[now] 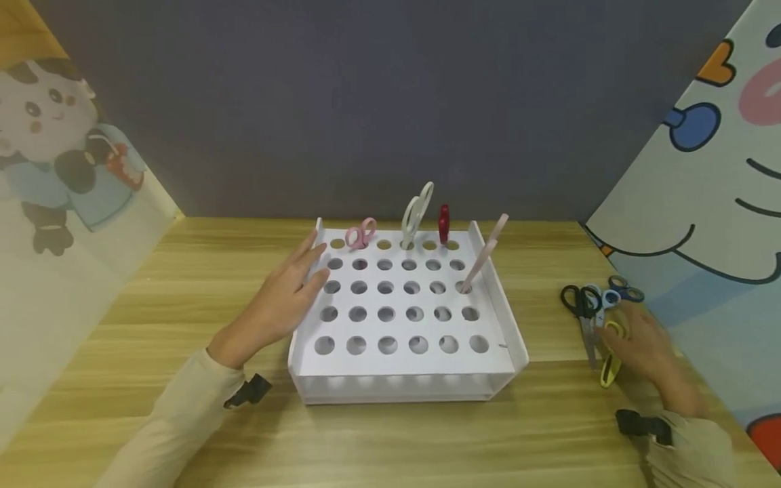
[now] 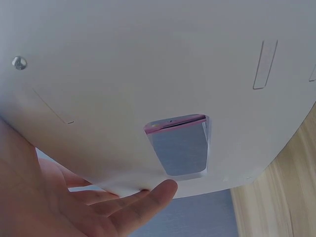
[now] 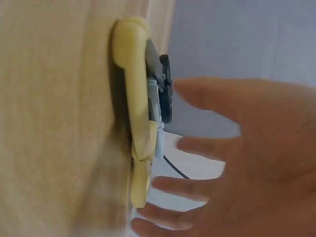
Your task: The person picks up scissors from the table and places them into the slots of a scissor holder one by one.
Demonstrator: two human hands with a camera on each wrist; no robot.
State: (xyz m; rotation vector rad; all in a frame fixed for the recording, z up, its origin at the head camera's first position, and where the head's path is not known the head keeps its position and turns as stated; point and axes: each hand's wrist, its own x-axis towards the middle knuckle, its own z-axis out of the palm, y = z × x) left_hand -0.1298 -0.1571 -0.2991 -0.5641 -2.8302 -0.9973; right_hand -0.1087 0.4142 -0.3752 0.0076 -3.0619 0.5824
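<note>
A white rack (image 1: 403, 367) with rows of round holes stands mid-table. My left hand (image 1: 274, 305) rests along its left side wall (image 2: 113, 98), fingers extended. Upright in the rack's holes are pink scissors (image 1: 369, 229), white scissors (image 1: 409, 222), red scissors (image 1: 444, 224) and pale pink scissors (image 1: 482, 263). Over a pile at the right, my right hand (image 1: 641, 342) hovers with fingers spread, holding nothing in the right wrist view. Black scissors (image 1: 588, 333), light-blue scissors (image 1: 611, 298), dark-blue scissors (image 1: 633, 295) and yellow scissors (image 3: 133, 94) make up that pile, partly overlapping.
A grey panel (image 1: 390, 108) rises behind the wooden table (image 1: 390, 444). Printed cartoon walls stand at the left (image 1: 67, 203) and right (image 1: 689, 196); the right one is close to the scissors pile.
</note>
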